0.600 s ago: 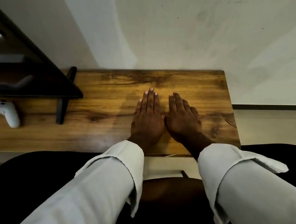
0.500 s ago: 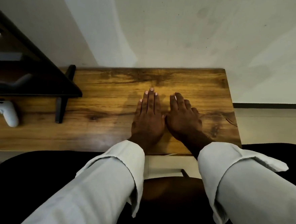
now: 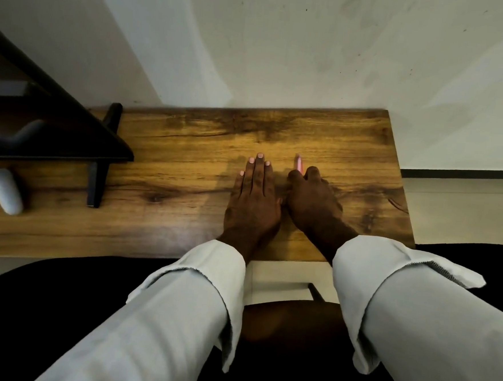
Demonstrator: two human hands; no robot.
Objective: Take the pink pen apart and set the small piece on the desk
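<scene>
Both my hands rest side by side on the wooden table (image 3: pixel 186 162), right of its middle. My left hand (image 3: pixel 254 199) lies flat, palm down, with its fingers straight and together. Touching it on the right, my right hand (image 3: pixel 312 203) has its fingers curled in. A small slender pink object (image 3: pixel 299 164) sticks out past the knuckles, toward the wall. Only its tip shows, so I cannot tell what it is. Pale rolled-up sleeves cover both forearms.
A black stand (image 3: pixel 98 150) rises over the table's left part, with a dark controller (image 3: pixel 15 138) under it. A white game controller (image 3: pixel 3 188) lies at the far left. The wall runs along the table's back edge. The table's right edge (image 3: pixel 404 201) drops to the floor.
My right hand's fingers have curled from flat and straight, and a pink tip now shows beyond them. My left hand has stayed flat in place.
</scene>
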